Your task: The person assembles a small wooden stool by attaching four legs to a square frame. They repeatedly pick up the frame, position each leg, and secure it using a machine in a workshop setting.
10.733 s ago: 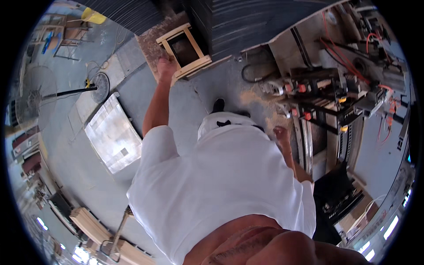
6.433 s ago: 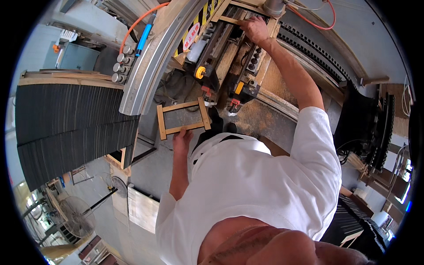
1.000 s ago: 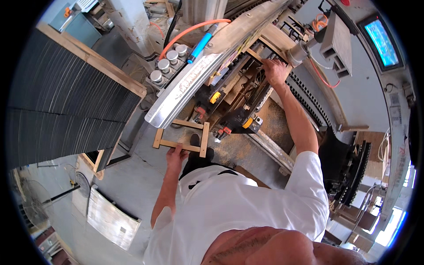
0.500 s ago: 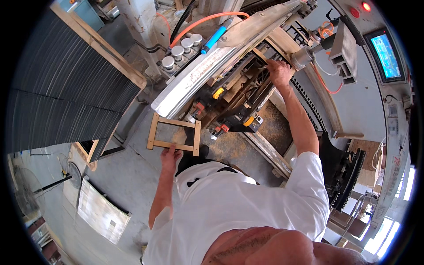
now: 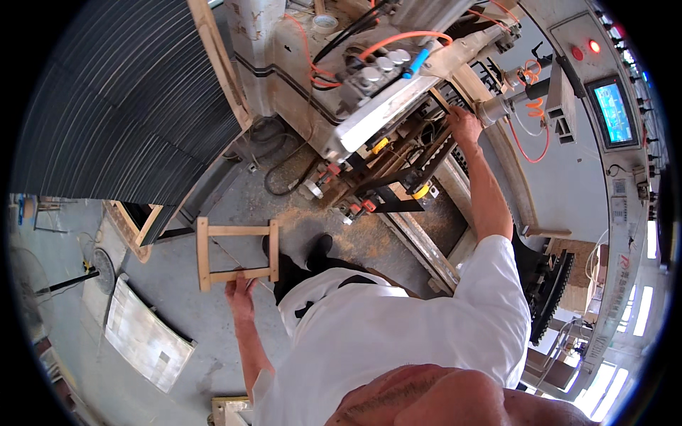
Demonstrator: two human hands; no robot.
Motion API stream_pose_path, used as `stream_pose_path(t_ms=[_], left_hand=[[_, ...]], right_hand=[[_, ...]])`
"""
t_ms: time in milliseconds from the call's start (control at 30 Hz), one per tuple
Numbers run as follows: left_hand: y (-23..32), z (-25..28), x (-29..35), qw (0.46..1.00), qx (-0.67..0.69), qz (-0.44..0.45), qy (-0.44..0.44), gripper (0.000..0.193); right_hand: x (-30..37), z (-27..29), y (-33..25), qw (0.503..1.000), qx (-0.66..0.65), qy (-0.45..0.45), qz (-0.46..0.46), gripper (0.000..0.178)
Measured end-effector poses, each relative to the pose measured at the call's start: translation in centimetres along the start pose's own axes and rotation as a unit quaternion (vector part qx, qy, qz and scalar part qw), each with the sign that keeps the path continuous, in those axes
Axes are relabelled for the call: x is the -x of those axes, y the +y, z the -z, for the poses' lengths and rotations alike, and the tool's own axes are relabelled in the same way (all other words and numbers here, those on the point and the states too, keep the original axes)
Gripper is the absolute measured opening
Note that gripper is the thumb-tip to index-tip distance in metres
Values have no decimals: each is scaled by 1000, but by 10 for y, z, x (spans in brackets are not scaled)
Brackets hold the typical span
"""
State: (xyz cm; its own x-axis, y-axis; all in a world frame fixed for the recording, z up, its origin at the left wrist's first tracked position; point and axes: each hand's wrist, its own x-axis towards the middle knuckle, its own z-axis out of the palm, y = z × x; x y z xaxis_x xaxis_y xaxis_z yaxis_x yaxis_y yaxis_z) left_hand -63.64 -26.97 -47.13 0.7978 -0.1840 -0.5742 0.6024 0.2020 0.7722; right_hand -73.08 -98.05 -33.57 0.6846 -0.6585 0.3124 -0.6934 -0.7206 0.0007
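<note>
My left hand [image 5: 241, 292] is closed on the near rail of a small wooden frame [image 5: 203, 252], made of two side bars joined by two crosspieces. The frame is held out over the floor at left, away from the machine. Far to the right, my right hand [image 5: 464, 128] reaches into the woodworking machine [image 5: 394, 184]. Its bent fingers close around the near end of a pale wooden bar [image 5: 440, 99] beside a metal cylinder [image 5: 493, 111]. The fingertips are partly hidden there. Yellow and red clamp parts sit along the machine's dark rails.
A tall stack of dark slats [image 5: 135, 106] stands at left. A lit touch screen [image 5: 612, 113] and a red lamp [image 5: 594, 47] are on the panel at right. Orange air hoses [image 5: 405, 35] loop above the machine. Sawdust [image 5: 369, 245] lies on the floor.
My left hand has carried the wooden frame left, away from the machine. My right hand stays at the wooden bar inside it. The whole view has shifted.
</note>
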Motion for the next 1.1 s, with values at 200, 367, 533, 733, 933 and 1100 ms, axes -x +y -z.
stream_pose_path(t_ms=[200,367,533,733,933,1100], left_hand=[[68,103,6,987,-51,-101,115,30],[137,229,-18,976,-61,-143,152,24],[230,303,-95,971,-114,-169,122,32],[280,315,-197,980,-84,-169,63,36],[270,276,-320,972,-155,-159,77,31],[260,263,-377,818,-485,-239,196,37]], right_hand=[[49,56,-99,970,-164,179,-28,27],[175,103,-280,893,-432,124,-20,21],[302,53,-416,868,-467,-160,56,20],[359,0,-475,851,-345,-392,49,28],[405,-28,-435,858,-297,-417,-42,30],[452,-54,-382,836,-362,-386,-144,27]])
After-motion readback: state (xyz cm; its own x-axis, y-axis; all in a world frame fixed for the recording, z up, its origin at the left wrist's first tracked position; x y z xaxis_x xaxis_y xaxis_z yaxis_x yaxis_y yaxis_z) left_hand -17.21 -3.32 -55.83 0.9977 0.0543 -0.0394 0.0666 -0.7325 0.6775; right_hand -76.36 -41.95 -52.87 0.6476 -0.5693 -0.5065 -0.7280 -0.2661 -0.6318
